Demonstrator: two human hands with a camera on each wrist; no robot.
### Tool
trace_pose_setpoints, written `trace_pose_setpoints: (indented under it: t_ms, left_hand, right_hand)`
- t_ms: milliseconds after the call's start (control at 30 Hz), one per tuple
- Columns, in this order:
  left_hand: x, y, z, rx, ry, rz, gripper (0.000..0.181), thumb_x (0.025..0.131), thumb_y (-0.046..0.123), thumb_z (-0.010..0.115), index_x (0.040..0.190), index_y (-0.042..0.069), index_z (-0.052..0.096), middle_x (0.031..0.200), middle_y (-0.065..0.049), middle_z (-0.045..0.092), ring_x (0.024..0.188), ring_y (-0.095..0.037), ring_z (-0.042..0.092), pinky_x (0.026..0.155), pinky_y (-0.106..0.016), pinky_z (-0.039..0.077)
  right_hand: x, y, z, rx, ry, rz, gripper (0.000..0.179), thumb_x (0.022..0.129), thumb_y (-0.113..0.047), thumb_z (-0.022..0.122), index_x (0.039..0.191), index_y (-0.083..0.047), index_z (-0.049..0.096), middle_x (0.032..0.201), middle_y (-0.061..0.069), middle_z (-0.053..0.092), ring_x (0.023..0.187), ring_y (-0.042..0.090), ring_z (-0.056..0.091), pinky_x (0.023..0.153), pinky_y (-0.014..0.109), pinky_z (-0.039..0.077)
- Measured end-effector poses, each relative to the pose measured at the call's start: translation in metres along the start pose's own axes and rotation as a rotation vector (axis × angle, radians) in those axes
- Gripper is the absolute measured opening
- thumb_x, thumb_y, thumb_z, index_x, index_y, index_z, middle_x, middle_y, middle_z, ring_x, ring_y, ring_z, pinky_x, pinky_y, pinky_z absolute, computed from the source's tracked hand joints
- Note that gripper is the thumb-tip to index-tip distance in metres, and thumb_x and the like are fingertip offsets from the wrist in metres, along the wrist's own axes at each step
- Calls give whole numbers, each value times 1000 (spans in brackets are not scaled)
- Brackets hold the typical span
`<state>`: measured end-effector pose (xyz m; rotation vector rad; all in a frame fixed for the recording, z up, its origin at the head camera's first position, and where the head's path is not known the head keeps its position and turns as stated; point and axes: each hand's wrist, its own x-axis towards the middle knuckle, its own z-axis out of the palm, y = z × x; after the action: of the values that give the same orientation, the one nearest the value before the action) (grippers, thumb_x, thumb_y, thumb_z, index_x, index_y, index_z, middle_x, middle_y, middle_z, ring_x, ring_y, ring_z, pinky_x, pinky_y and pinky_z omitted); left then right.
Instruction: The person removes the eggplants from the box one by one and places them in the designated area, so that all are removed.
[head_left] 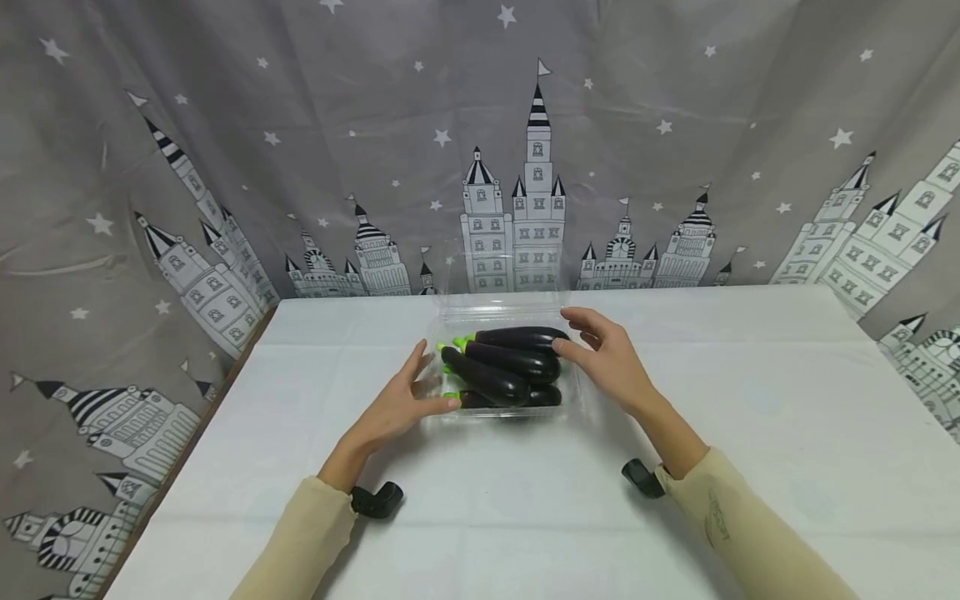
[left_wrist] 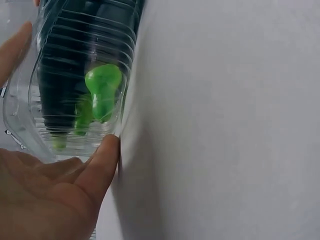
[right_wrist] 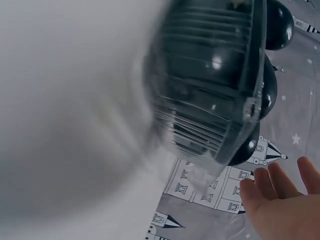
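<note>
Several dark eggplants [head_left: 487,375] with bright green stems lie heaped in a clear plastic clamshell box [head_left: 510,414]. Its see-through lid [head_left: 501,275] stands raised at the back. At the box's left end is my left hand [head_left: 397,408], fingers spread along the side; in the left wrist view its thumb [left_wrist: 102,165] lies against the ribbed wall, near a green stem [left_wrist: 104,90]. My right hand [head_left: 611,358] hovers by the right end, thumb overlapping an eggplant tip in the head view. The right wrist view shows its loosely bent fingers [right_wrist: 272,182] beside the box, holding nothing.
A white cloth covers the table [head_left: 495,500]. Behind it hangs a grey curtain [head_left: 637,83] printed with castles and stars. A dark wrist mount [head_left: 378,500] sits under the left sleeve, another wrist mount [head_left: 642,478] by the right one.
</note>
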<state>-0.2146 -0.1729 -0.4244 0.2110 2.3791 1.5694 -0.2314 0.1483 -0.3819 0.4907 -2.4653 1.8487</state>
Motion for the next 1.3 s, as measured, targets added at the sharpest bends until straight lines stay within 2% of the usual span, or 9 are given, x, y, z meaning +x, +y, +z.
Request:
trace_pose_setpoints:
  t_ms: [200,400,567,767,867,1100,1300]
  left_hand:
    - [0,2,1,10,-44,-7,123,81,32,84,159,22,-11,163,-10,14,144,-31,29,111,-53,31]
    - [-1,-1,0,10,-19,0,123,79,32,85,159,22,-8,161,-15,19,143,-34,31,110,-52,33]
    - [-1,-3,1,0,4,37,123,77,33,87,160,21,-3,161,-14,20,141,-35,35,106,-51,39]
    - [-2,-7,2,-22,13,82,116,79,27,86,160,17,4,161,-15,19,140,-39,35,103,-49,43]
    - [-2,-7,2,-28,11,81,114,80,27,85,160,17,6,161,-15,19,140,-39,34,103,-49,42]
    - [-3,-7,1,-8,17,79,114,80,28,85,160,17,5,161,-13,21,139,-36,38,102,-48,44]
    - [-2,-8,1,-3,16,85,114,81,29,84,160,18,4,161,-13,21,139,-36,37,102,-47,44]
  right_hand:
    - [20,-8,3,6,-56,6,47,95,-14,66,138,2,53,142,18,50,133,32,43,114,41,29]
    - [32,-4,9,6,-133,62,45,94,-13,67,135,1,56,139,18,53,131,35,46,108,47,37]
    - [35,3,10,-31,-166,72,44,93,-10,67,133,4,57,136,20,55,127,40,49,102,48,43]
    - [36,5,11,-69,-180,58,42,93,-8,66,133,3,58,137,21,55,130,41,46,104,49,41]
    - [36,3,13,-103,-178,65,41,93,-5,65,133,3,58,138,20,54,129,40,47,105,50,40]
    - [39,5,20,-266,-154,60,38,92,2,61,130,2,61,134,20,58,125,35,51,106,49,38]
    - [41,5,19,-303,-180,67,40,93,0,60,133,1,59,135,20,57,125,35,51,105,50,39]
